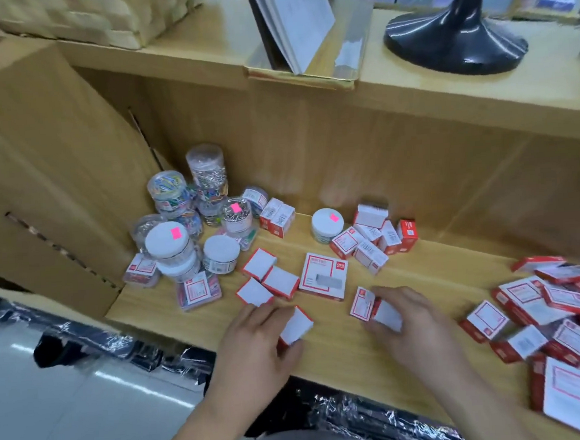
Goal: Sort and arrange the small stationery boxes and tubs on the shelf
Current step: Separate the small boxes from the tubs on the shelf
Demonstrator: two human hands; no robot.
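Head view: left hand (255, 339) pinches a box (295, 325) near the shelf (335, 354) front; right hand (414, 324) grips a pair (374, 310). Best set each white-face-up, flush against the trio (263, 281) nearby, edges squared.

The shelf (342, 353) is pale wood-grain laminate, smooth with a soft sheen. The small box (296, 326) my left hand (256, 346) grips is matt white card with red edges; the two boxes (365, 304) my right hand (412, 324) pinches look like the same card. The tubs (170, 190) are clear glossy plastic, one with silvery metal clips inside, some capped with matt white lids (166, 240). The carton (36, 151) is dull brown cardboard. The black stand base (454, 36) is very glossy. The film wrap (346, 408) below is crinkled and shiny.
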